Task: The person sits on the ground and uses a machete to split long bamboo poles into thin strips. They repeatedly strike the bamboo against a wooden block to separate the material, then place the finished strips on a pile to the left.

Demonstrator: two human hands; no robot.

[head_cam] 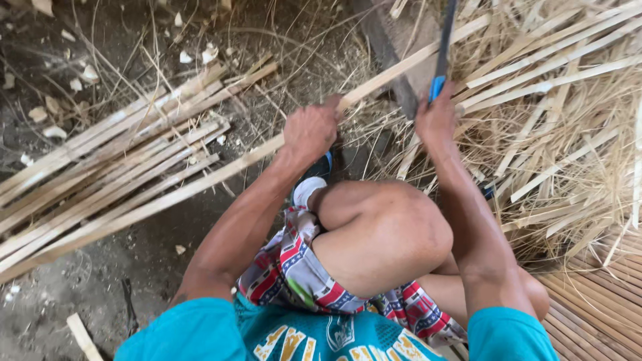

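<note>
My left hand (pixel 311 130) grips a long pale bamboo strip (pixel 167 197) that runs from the lower left up toward the upper right, over a dark wooden block (pixel 394 47). In my right hand (pixel 436 120) is a knife (pixel 443 47) with a blue handle, its dark blade pointing up and away, close to the strip's far part. My bent knee (pixel 388 234) sits between both arms. Whether the blade touches the strip is unclear.
A stack of split bamboo strips (pixel 100 167) lies on the dirt ground at the left. A loose heap of thin strips and shavings (pixel 555 120) fills the right. Woven slats (pixel 595 307) lie at the lower right. Small chips (pixel 87 73) scatter at the upper left.
</note>
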